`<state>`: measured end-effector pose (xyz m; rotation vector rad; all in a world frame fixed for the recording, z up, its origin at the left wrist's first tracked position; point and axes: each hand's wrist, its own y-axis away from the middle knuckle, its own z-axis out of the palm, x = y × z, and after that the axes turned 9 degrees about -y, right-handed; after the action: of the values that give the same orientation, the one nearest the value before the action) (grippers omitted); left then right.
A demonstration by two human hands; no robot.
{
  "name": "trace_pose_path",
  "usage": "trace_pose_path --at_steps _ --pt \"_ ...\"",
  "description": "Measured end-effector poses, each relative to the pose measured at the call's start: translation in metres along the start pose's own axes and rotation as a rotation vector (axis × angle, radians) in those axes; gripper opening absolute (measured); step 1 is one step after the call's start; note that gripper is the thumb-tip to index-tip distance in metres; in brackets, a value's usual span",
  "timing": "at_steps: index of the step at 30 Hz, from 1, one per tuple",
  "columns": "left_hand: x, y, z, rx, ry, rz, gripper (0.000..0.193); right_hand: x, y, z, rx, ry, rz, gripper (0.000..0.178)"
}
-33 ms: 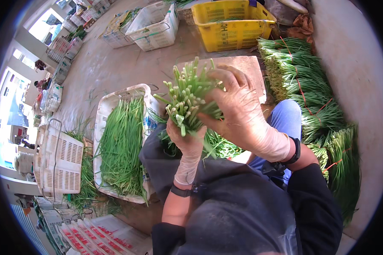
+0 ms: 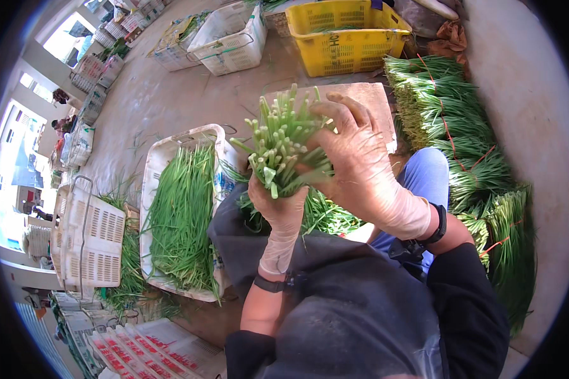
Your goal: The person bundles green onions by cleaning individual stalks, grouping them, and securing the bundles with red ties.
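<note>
- Left hand: I see it gloved in thin clear plastic, raised in front of the chest, its grip clamped around the lower part of a bundle of green stalks.
- Right hand: also gloved, laid over the right side and top of the same bundle, fingers curled across the cut ends; its grip is clamped on the stalks too.
- Bundle of green stalks: held upright between both hands, pale cut ends pointing up toward my camera, well above the lap.
- Dark wristband on the right wrist; a dark band on the left wrist.
- Dark apron covering the lap, with loose stalks lying on it just below the hands.
- Blue trouser knee showing right of the hands.
- White crate on the floor to the left, filled with loose green stalks.
- Second white crate, tipped on its side further left.
- Yellow crate at the top, beyond the hands.
- White crates top left of the yellow one.
- Tied bundles of greens stacked along the right, bound with red bands.
- Pale board just behind the hands.
- Concrete floor.
</note>
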<state>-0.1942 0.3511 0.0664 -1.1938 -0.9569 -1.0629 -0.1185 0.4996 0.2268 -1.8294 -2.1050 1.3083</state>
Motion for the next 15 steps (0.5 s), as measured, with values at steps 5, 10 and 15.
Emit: trace_pose_path --at_steps 5,10,15 --pt "-0.002 0.001 -0.004 0.019 -0.716 0.427 0.091 0.006 0.0 0.013 -0.066 0.065 0.015 0.028" --pt "-0.001 0.001 -0.004 -0.003 -0.826 0.444 0.092 0.023 -0.004 0.023 -0.047 -0.389 0.076 0.017" --pt "-0.009 0.003 -0.013 0.025 -0.873 0.39 0.092 0.025 -0.017 -0.004 -0.122 -1.346 0.562 0.013"
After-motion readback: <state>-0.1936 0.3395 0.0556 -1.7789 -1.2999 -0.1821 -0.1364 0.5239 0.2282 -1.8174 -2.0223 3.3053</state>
